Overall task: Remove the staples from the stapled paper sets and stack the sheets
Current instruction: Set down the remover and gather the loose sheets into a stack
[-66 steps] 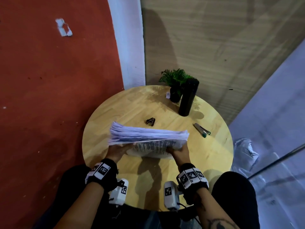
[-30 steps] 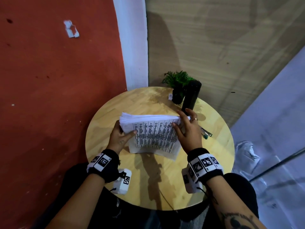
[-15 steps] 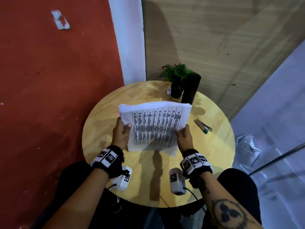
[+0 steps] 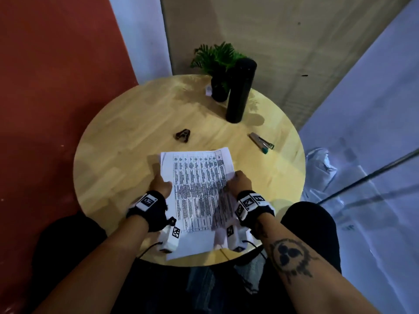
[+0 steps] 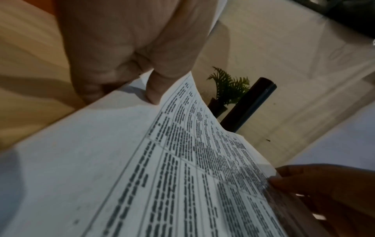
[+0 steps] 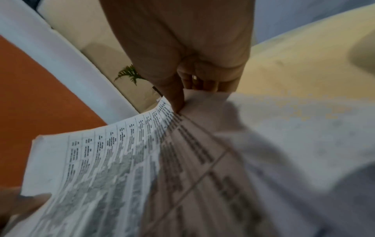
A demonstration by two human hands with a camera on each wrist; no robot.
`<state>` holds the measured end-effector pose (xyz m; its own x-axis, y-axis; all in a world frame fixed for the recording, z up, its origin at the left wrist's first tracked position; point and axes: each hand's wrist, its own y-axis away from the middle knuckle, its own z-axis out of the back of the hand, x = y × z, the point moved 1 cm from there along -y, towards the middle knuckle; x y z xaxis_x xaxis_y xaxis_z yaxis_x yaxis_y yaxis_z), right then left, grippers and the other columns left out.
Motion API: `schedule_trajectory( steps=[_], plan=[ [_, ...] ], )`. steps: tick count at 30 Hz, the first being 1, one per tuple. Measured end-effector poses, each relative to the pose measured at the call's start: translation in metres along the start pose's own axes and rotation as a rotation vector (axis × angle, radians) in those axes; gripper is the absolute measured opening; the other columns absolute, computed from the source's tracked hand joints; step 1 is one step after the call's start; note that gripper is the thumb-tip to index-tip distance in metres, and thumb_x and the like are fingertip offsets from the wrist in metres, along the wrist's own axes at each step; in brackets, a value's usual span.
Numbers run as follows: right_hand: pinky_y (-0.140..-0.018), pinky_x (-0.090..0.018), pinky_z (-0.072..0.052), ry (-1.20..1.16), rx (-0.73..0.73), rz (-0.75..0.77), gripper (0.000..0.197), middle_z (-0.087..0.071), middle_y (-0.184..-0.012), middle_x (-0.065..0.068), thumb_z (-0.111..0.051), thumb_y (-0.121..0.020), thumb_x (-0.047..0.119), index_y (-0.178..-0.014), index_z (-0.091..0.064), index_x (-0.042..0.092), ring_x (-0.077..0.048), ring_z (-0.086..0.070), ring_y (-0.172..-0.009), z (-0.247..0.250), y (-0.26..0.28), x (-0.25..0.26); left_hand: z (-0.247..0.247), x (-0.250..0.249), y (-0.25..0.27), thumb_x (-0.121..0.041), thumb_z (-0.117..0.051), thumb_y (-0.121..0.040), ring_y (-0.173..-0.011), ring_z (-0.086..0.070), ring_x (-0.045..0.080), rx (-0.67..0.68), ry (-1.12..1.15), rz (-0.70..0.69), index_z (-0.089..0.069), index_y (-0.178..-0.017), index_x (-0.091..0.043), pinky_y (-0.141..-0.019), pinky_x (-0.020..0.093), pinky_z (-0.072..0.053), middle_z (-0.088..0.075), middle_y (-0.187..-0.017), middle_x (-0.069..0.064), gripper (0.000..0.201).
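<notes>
Gripping paper stack side edges, both hands; stack lowered nearer table, staple remover uncovered.

On the round wooden table a small green plant in a dark pot stands at the far edge. A tall black bottle stands upright just beside it. A crumpled clear plastic bag, as it seems, lies on the floor at the right.

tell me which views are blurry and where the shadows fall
Head view: fairly sharp, the black flask casts a shadow rightward on the table. Left wrist view: printed sheets readable, right hand dark. Right wrist view: near half of the sheets smeared by blur.
</notes>
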<state>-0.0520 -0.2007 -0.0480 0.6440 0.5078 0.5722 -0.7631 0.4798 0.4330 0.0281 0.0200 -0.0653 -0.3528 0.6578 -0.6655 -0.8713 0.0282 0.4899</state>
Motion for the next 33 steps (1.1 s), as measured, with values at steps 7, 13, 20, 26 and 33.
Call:
schedule_trajectory(
  steps=[7, 13, 20, 26, 33],
  plan=[
    [-0.080, -0.035, -0.045, 0.311, -0.108, 0.129, 0.031, -0.058, -0.118, -0.018, -0.052, -0.090, 0.022, -0.117, -0.053, 0.007, -0.034, -0.055, -0.106, 0.057, -0.066, -0.009, -0.009, 0.000, -0.014, -0.008, -0.044, -0.095, -0.108, -0.055, 0.038, -0.132, -0.069, 0.043, -0.015, -0.151, -0.018, -0.085, 0.033, -0.042, -0.045, -0.140, 0.021, 0.063],
    [-0.094, -0.046, -0.036, 0.355, -0.380, 0.121, 0.050, -0.037, -0.136, -0.019, -0.049, -0.093, 0.036, -0.132, -0.038, 0.005, -0.035, -0.034, -0.126, 0.090, -0.132, 0.002, -0.009, 0.006, -0.024, -0.011, -0.046, -0.095, -0.119, -0.051, 0.039, -0.118, -0.067, 0.059, -0.026, -0.147, -0.009, -0.093, 0.034, -0.039, -0.047, -0.139, 0.021, 0.056],
    [-0.087, -0.047, -0.040, 0.663, -0.074, 0.135, 0.057, -0.046, -0.128, -0.020, -0.047, -0.092, 0.017, -0.144, -0.024, 0.028, -0.039, -0.050, -0.112, 0.080, -0.153, -0.014, -0.006, 0.015, -0.036, -0.009, -0.049, -0.093, -0.116, -0.054, 0.035, -0.064, -0.039, 0.008, -0.031, -0.144, -0.005, -0.092, 0.033, -0.040, -0.053, -0.132, 0.023, 0.054],
    [-0.080, -0.036, -0.042, 0.461, 0.026, 0.018, 0.038, -0.052, -0.112, -0.022, -0.037, -0.099, 0.030, -0.127, -0.045, 0.006, -0.035, -0.054, -0.103, 0.072, -0.122, -0.002, 0.000, 0.019, -0.031, -0.004, -0.046, -0.093, -0.122, -0.050, 0.033, -0.028, 0.071, -0.070, -0.023, -0.149, -0.012, -0.101, 0.039, -0.038, -0.048, -0.138, 0.017, 0.061],
    [-0.047, -0.021, -0.042, -0.984, 0.192, -0.164, 0.019, -0.053, -0.056, -0.001, -0.055, -0.091, 0.015, -0.073, -0.052, 0.011, -0.013, -0.049, -0.045, 0.058, -0.027, 0.014, 0.010, 0.018, -0.008, -0.015, -0.051, -0.089, -0.127, -0.047, 0.033, -0.028, 0.444, -0.234, -0.040, -0.132, -0.007, -0.108, 0.056, -0.034, -0.050, -0.137, 0.016, 0.046]
  ],
)
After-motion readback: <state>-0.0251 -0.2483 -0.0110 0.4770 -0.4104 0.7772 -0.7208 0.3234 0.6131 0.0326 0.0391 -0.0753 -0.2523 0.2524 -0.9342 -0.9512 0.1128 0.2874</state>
